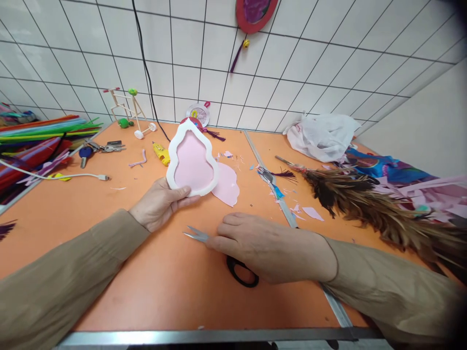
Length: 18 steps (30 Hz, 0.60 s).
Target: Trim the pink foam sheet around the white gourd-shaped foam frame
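My left hand point(164, 201) grips a white gourd-shaped frame point(214, 170) by its lower edge, thumb in front and fingers behind. Pale pink sheet fills the frame's opening. Just behind its right side, a pink cut-out piece point(228, 187) with a scalloped edge lies on the table. Lower down, my right hand point(248, 243) is closed over a pair of scissors point(197, 235), low above or against the tabletop. Their blades point left, slightly parted, and a black handle loop shows below the palm. My fingers hide the pivot.
A yellow glue gun point(161, 153), keys point(85, 154) and a white cable point(73, 171) lie left, near colourful pipe cleaners point(44, 133). A small stick-built tricycle point(133, 114) stands behind. Brown feathers point(343, 199), a white plastic bag point(321, 136) and paper scraps point(313, 213) occupy the right.
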### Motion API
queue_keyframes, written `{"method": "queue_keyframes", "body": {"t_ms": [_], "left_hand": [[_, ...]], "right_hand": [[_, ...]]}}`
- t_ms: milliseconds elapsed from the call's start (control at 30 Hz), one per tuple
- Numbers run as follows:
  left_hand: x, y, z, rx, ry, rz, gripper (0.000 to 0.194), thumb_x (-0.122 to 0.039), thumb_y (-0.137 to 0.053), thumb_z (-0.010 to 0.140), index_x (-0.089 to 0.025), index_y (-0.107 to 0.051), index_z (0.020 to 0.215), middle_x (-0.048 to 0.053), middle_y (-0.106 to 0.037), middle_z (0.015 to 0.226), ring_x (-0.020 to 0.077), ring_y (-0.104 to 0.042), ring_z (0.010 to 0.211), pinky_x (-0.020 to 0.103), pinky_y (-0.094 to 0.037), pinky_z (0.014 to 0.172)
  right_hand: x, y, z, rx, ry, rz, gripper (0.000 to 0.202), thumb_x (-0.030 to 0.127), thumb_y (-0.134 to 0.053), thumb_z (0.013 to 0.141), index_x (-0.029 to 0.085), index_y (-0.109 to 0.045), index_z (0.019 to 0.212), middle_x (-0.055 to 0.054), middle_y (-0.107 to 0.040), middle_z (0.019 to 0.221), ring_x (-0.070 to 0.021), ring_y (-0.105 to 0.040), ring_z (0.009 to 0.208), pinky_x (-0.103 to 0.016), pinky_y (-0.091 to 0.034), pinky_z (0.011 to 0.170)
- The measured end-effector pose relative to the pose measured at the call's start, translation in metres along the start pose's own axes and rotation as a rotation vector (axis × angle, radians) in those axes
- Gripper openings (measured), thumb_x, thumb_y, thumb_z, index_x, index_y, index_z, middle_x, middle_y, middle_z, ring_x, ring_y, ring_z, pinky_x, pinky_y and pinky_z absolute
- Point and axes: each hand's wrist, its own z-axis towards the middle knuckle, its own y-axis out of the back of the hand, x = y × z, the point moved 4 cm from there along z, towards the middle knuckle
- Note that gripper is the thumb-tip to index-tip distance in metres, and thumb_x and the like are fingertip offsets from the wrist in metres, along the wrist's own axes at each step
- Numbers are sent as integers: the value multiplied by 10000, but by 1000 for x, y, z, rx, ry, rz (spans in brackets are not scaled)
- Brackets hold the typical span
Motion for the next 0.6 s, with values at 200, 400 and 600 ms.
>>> {"method": "queue_keyframes", "body": {"t_ms": [200,400,600], "left_hand": [[2,6,8,-7,-94,-28,348,-65,-823,691,-124,-742,1024,137,-761,1183,343,-670,1191,383,-614,951],[8,11,14,-52,-104,-52,361,-73,-836,678,-132,-745,1023,128,-759,1197,343,-655,1218,373,-618,947],[11,11,15,-57,-90,-59,354,-90,-841,687,-114,-749,1028,149,-747,1221,370,-615,1265,422,-579,1015]], "right_hand": [[2,1,-2,-69,40,161,413,4,-510,818,130,-580,1204,-81,-624,969,-170,-494,731,-290,-393,626],[-15,-5,4,-216,73,187,633,3,-467,855,144,-420,1470,-103,-594,1068,-176,-526,852,-287,-466,721],[-25,-12,3,-130,4,229,668,37,-415,922,176,-303,1566,-74,-558,1027,-148,-470,717,-271,-455,644]]}}
